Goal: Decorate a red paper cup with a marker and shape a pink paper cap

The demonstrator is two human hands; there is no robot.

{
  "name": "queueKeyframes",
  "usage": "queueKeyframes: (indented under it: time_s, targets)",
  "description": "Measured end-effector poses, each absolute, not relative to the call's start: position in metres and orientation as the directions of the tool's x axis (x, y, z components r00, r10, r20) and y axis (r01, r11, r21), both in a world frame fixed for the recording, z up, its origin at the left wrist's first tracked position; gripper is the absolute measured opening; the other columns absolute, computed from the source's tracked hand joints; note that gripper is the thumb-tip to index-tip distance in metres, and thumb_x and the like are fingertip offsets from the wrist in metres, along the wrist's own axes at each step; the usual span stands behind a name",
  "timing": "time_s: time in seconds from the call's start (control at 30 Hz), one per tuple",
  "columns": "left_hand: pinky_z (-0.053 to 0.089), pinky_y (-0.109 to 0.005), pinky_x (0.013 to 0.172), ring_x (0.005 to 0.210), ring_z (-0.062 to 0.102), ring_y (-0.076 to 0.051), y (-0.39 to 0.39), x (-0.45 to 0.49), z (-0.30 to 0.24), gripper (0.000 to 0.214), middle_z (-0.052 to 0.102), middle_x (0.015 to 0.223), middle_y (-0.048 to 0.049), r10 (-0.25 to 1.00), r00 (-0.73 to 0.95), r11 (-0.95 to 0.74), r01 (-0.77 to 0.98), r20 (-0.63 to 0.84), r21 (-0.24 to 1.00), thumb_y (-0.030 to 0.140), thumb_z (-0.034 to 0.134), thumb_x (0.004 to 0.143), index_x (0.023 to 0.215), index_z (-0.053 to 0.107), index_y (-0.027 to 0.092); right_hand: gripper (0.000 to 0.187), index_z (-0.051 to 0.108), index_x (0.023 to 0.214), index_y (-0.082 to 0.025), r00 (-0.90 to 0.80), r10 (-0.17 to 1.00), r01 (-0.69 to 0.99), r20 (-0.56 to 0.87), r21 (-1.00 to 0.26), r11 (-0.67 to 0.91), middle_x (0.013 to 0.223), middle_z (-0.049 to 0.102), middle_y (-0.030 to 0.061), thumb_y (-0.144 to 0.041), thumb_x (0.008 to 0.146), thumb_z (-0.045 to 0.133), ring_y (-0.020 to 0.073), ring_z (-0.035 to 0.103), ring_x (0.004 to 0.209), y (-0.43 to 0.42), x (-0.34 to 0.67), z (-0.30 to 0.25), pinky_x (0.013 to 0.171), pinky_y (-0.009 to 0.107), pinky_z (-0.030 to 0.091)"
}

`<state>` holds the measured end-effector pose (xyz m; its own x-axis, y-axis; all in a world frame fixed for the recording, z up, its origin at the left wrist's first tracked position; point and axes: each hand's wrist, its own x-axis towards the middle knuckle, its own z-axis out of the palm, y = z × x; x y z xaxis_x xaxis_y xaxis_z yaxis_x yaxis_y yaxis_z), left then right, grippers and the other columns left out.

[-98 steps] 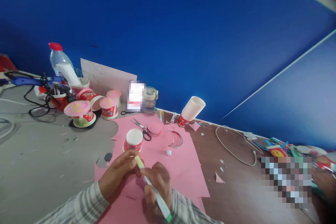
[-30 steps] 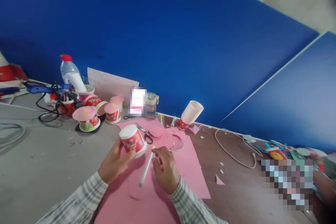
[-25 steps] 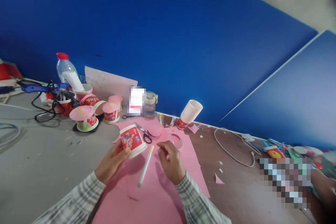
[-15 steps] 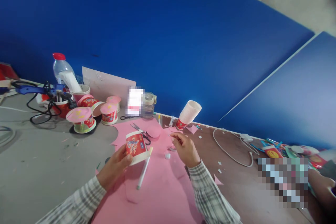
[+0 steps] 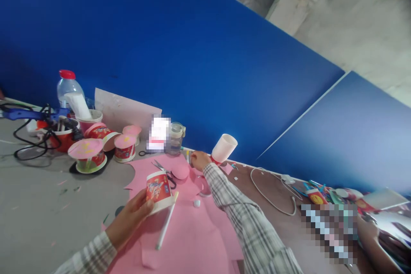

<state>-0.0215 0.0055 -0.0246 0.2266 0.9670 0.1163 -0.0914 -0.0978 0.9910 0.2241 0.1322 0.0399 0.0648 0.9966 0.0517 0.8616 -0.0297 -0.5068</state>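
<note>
My left hand [image 5: 130,218] holds a red printed paper cup [image 5: 159,189] tilted above a large sheet of pink paper [image 5: 189,244]. A white marker with a yellow end [image 5: 166,224] lies on the pink paper just below the cup. Scissors [image 5: 171,180] lie behind the cup, beside a cut pink paper disc [image 5: 180,171]. At the back of the table, my right hand [image 5: 201,160] reaches down with curled fingers, between a yellow-tipped stick [image 5: 188,155] and a stack of white paper cups [image 5: 224,147]. What its fingertips grip, if anything, is hidden.
At the left stand decorated cups with pink paper tops [image 5: 86,150], a bottle with a red cap [image 5: 68,75] and a blue glue gun [image 5: 35,114]. A lidded jar [image 5: 176,137] is at the back. A white cable [image 5: 272,205] and another person's hand [image 5: 367,227] are at right.
My right hand has moved away from above the pink paper to the back of the table, beside the cup stack. My left hand keeps the cup. The view has tilted slightly.
</note>
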Motion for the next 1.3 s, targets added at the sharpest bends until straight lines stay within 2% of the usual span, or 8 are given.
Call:
queueKeyframes:
  time_s: [0.13,0.5,0.67,0.7,0.97,1.03,1.1,1.3]
  targets:
    - [0.050,-0.051,0.069,0.080,0.061,-0.037,0.007,-0.022,-0.026,0.040,0.073,0.088,-0.0098,0.956,0.288,0.043,-0.304,0.049,0.952,0.042,0.059,0.062,0.098,0.063,0.025,0.022,0.054,0.110,-0.016,0.140,0.990,0.841,0.035,-0.533,-0.100,0.114,0.057,0.0074,-0.020,0.088,0.053,0.0242,0.061,0.093,0.153,0.209,0.032,0.079,0.041,0.050]
    - [0.050,-0.049,0.068,0.081,0.060,-0.037,0.004,-0.020,-0.012,0.041,0.072,0.086,-0.0100,0.959,0.284,0.096,-0.269,-0.017,0.958,0.041,0.065,0.054,0.091,0.064,0.024,0.023,0.054,0.111,-0.016,0.323,0.939,0.699,0.119,-0.698,-0.152,0.114,0.057,0.0080,-0.020,0.088,0.053,0.0237,0.061,0.093,0.167,0.201,0.049,0.079,0.041,0.050]
    - [0.050,-0.052,0.067,0.077,0.061,-0.038,0.001,-0.019,0.005,0.041,0.073,0.083,-0.0118,0.962,0.272,0.045,-0.237,0.022,0.971,0.038,0.066,0.052,0.089,0.064,0.022,0.024,0.058,0.105,-0.014,0.316,0.928,0.618,0.196,-0.785,-0.045,0.109,0.059,0.0054,-0.020,0.094,0.037,0.0217,0.062,0.092,0.139,0.214,0.086,0.080,0.037,0.050]
    - [0.050,-0.052,0.067,0.078,0.061,-0.038,0.000,-0.019,0.007,0.041,0.073,0.082,-0.0120,0.964,0.262,0.019,-0.237,0.045,0.971,0.036,0.067,0.052,0.090,0.063,0.022,0.019,0.057,0.103,-0.014,0.303,0.927,0.592,0.220,-0.806,-0.003,0.104,0.061,0.0059,-0.024,0.090,0.048,0.0219,0.063,0.086,0.127,0.216,0.095,0.074,0.037,0.052]
    - [0.049,-0.052,0.072,0.085,0.058,-0.038,-0.007,-0.016,0.005,0.054,0.068,0.093,-0.0113,0.944,0.140,-0.316,0.128,0.298,0.940,0.017,0.069,0.050,0.102,0.054,0.026,0.040,0.062,0.070,-0.017,0.009,0.980,0.210,0.199,-0.959,0.192,0.055,0.059,0.0045,-0.053,0.079,0.045,0.0200,0.057,0.050,-0.019,0.194,0.105,0.046,0.029,0.046]
    - [0.049,-0.051,0.071,0.083,0.059,-0.037,-0.008,-0.015,0.006,0.053,0.067,0.090,-0.0092,0.935,0.139,-0.351,0.209,0.327,0.913,0.017,0.069,0.051,0.101,0.053,0.026,0.034,0.066,0.076,-0.020,-0.311,0.950,-0.114,0.014,-0.993,-0.022,0.048,0.056,0.0011,-0.052,0.072,0.057,0.0180,0.052,0.042,-0.051,0.181,0.092,0.042,0.027,0.041]
    - [0.050,-0.049,0.069,0.081,0.059,-0.036,-0.008,-0.014,0.009,0.054,0.067,0.089,-0.0086,0.932,0.145,-0.356,0.217,0.331,0.909,0.016,0.067,0.052,0.103,0.052,0.025,0.029,0.067,0.085,-0.022,-0.493,0.861,-0.174,-0.126,-0.955,-0.240,0.048,0.057,0.0000,-0.047,0.073,0.059,0.0160,0.049,0.040,-0.073,0.170,0.080,0.043,0.025,0.038]
    - [0.050,-0.050,0.068,0.081,0.058,-0.036,-0.009,-0.013,0.015,0.053,0.066,0.091,-0.0096,0.929,0.145,-0.365,0.231,0.339,0.902,0.015,0.064,0.052,0.103,0.050,0.023,0.049,0.050,0.118,-0.031,-0.509,0.848,-0.321,-0.149,-0.881,-0.347,0.047,0.059,-0.0046,-0.042,0.073,0.063,0.0123,0.044,0.033,-0.082,0.156,0.063,0.044,0.022,0.036]
